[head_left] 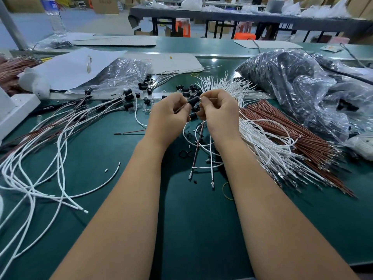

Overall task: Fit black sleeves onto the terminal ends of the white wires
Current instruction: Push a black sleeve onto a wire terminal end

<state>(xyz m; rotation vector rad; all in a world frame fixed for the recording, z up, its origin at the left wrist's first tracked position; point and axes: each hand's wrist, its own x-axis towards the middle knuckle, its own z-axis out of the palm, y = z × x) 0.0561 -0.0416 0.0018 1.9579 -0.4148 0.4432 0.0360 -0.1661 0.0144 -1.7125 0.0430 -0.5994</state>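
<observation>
Both hands are raised over the green mat (181, 229), close together, fingertips nearly meeting. The left hand (168, 116) is curled, thumb and forefinger closed on one end of a black sleeve (194, 101). The right hand (219, 110) is also curled, its fingertips pinched on the other end of the same sleeve; a thin wire end appears to be held there too, but this cannot be told for certain. A second sleeve (193, 116) is seen just below, between the two palms; which hand holds it cannot be told.

A white wire (211, 158) and a brown wire (198, 144) are seen hanging down from under the right hand, their metal terminals lying on the mat.

A large bundle of white wires (262, 142) is fanned out just right of the right hand, touching a bundle of brown wires (298, 138) further right. Loose sleeves (188, 91) are scattered on the mat behind the hands. Wires already carrying black caps (60, 126) are spread to the left, white and brown mixed. A clear bag (302, 81) of dark parts is noted at far right, another bag (121, 71) at rear left, beside a white sheet (70, 67). A yellow rubber band (227, 190) lies near the right forearm. A water bottle (55, 17) stands at the rear left.
</observation>
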